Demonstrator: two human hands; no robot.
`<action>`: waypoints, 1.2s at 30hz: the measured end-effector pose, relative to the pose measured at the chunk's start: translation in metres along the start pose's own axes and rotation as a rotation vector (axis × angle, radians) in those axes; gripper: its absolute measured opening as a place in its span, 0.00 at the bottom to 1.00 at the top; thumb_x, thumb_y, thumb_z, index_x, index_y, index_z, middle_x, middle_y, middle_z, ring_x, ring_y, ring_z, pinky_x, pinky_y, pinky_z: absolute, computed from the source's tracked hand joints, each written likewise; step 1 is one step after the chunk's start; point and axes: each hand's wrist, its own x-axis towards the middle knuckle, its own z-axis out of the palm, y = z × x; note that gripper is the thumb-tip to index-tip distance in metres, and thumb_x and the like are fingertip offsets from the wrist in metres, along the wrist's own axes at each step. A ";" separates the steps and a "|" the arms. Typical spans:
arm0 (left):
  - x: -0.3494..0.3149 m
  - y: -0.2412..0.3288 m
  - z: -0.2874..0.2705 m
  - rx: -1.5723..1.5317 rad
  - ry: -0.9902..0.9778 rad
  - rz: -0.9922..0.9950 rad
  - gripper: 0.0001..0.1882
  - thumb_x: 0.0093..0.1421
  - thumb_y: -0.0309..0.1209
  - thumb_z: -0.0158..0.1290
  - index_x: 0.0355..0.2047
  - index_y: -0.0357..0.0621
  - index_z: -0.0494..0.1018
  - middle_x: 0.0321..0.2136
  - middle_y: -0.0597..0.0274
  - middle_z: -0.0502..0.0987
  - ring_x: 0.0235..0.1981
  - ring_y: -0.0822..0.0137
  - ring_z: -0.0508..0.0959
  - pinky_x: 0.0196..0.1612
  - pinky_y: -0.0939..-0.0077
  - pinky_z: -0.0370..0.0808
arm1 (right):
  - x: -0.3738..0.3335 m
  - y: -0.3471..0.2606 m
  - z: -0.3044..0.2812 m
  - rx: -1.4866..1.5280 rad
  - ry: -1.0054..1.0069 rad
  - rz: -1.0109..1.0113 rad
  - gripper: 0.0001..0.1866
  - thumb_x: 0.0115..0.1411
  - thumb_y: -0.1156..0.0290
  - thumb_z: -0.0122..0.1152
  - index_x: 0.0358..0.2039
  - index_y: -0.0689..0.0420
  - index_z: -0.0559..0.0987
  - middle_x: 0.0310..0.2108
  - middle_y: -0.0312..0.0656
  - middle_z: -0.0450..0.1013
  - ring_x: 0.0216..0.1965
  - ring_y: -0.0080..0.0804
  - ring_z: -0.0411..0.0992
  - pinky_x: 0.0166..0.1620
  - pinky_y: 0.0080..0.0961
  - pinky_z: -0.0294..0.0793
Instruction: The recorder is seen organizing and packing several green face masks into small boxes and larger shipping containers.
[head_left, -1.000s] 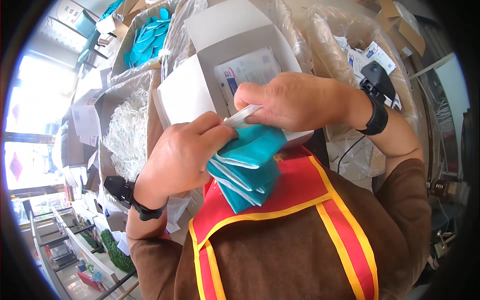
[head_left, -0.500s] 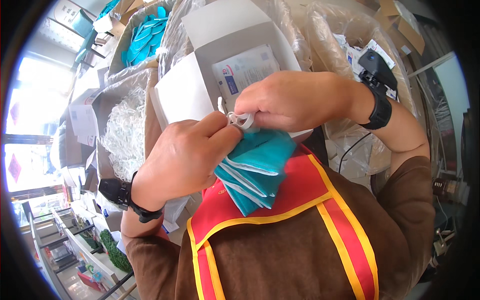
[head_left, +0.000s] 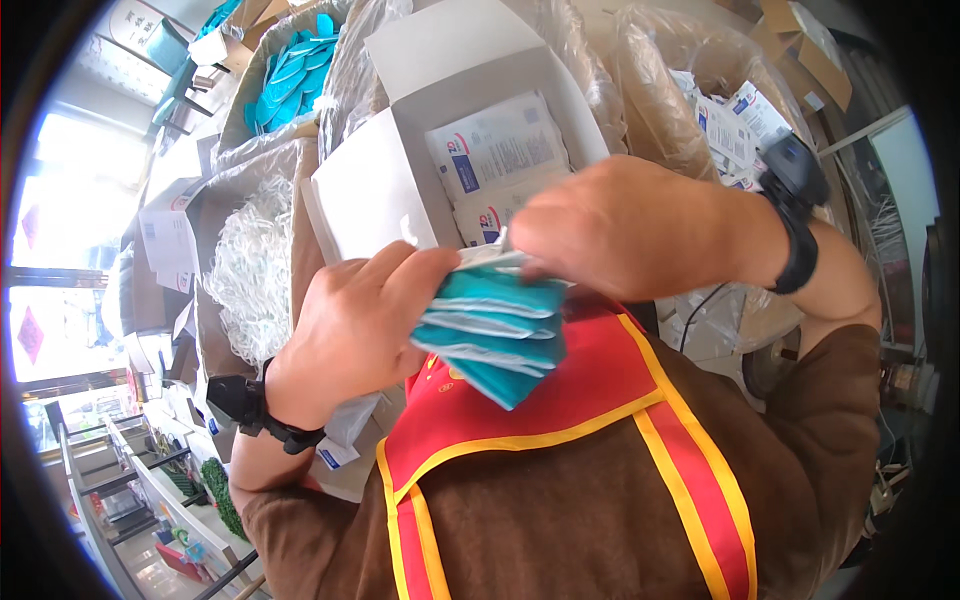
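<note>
In front of my chest hangs a bundle of teal, white-edged flat pads (head_left: pixel 495 325), their lower ends fanned apart. My left hand (head_left: pixel 355 315) is closed on the left side of the bundle's top, thumb and fingers pressed together. A white band (head_left: pixel 492 258) crosses the top of the bundle. My right hand (head_left: pixel 625 225), a little smeared by motion, is closed at the band's right end, and its fingertips are partly hidden. Just beyond my hands stands an open white box (head_left: pixel 408 110) holding flat white printed packets (head_left: pixel 497 145).
A carton at the left holds a heap of white loops (head_left: pixel 255 265). Behind it, another carries teal pads (head_left: pixel 298 80). At the right, a plastic-lined carton (head_left: pixel 650 60) contains white packets (head_left: pixel 730 130). A black cable (head_left: pixel 695 320) runs below my right forearm.
My right hand has moved right and slightly down, drawing the white loop flatter across the bundle. My left hand has shifted little. More packets in the white box now show.
</note>
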 end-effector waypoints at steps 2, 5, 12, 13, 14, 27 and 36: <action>-0.014 -0.006 -0.001 0.018 0.003 0.018 0.25 0.39 0.26 0.56 0.42 0.40 0.71 0.26 0.58 0.72 0.24 0.58 0.76 0.26 0.68 0.73 | -0.020 -0.010 -0.007 -0.020 -0.130 0.094 0.12 0.61 0.63 0.54 0.27 0.59 0.71 0.21 0.45 0.72 0.23 0.45 0.74 0.26 0.36 0.73; -0.029 -0.008 -0.009 0.094 0.036 0.040 0.18 0.41 0.31 0.58 0.35 0.42 0.73 0.22 0.60 0.71 0.23 0.59 0.76 0.26 0.68 0.73 | -0.053 -0.030 -0.020 0.001 -0.092 0.124 0.10 0.60 0.66 0.55 0.27 0.57 0.71 0.20 0.42 0.71 0.20 0.41 0.73 0.23 0.33 0.72; -0.094 -0.050 -0.021 0.368 0.159 -0.309 0.19 0.41 0.32 0.58 0.36 0.43 0.74 0.27 0.57 0.74 0.24 0.55 0.76 0.27 0.63 0.73 | -0.109 0.007 -0.054 0.204 0.036 0.596 0.08 0.62 0.65 0.54 0.31 0.56 0.73 0.18 0.34 0.66 0.20 0.23 0.69 0.22 0.21 0.67; -0.080 -0.048 -0.017 0.328 0.149 -0.162 0.21 0.41 0.33 0.58 0.39 0.43 0.74 0.29 0.57 0.73 0.23 0.55 0.76 0.27 0.64 0.73 | -0.104 0.006 -0.050 0.205 0.038 0.603 0.08 0.62 0.65 0.54 0.31 0.56 0.73 0.18 0.34 0.66 0.20 0.23 0.69 0.22 0.21 0.67; -0.068 -0.046 -0.013 0.288 0.139 -0.020 0.23 0.42 0.33 0.58 0.41 0.43 0.74 0.30 0.56 0.73 0.23 0.55 0.76 0.28 0.65 0.73 | -0.093 0.006 -0.041 0.513 0.077 0.749 0.09 0.63 0.64 0.53 0.31 0.56 0.73 0.19 0.32 0.66 0.21 0.20 0.67 0.23 0.18 0.66; -0.028 -0.021 -0.005 0.282 0.201 0.262 0.25 0.37 0.34 0.62 0.41 0.52 0.78 0.29 0.58 0.68 0.19 0.65 0.73 0.20 0.73 0.73 | 0.030 0.044 0.031 0.991 0.192 0.240 0.19 0.57 0.58 0.63 0.39 0.61 0.76 0.27 0.32 0.70 0.27 0.18 0.68 0.29 0.16 0.67; -0.023 -0.024 0.005 0.232 0.166 0.311 0.22 0.39 0.30 0.61 0.40 0.53 0.77 0.32 0.57 0.70 0.20 0.64 0.76 0.22 0.74 0.74 | 0.042 0.034 0.049 0.575 -0.186 0.017 0.19 0.59 0.58 0.61 0.36 0.64 0.76 0.24 0.38 0.71 0.26 0.24 0.67 0.31 0.22 0.67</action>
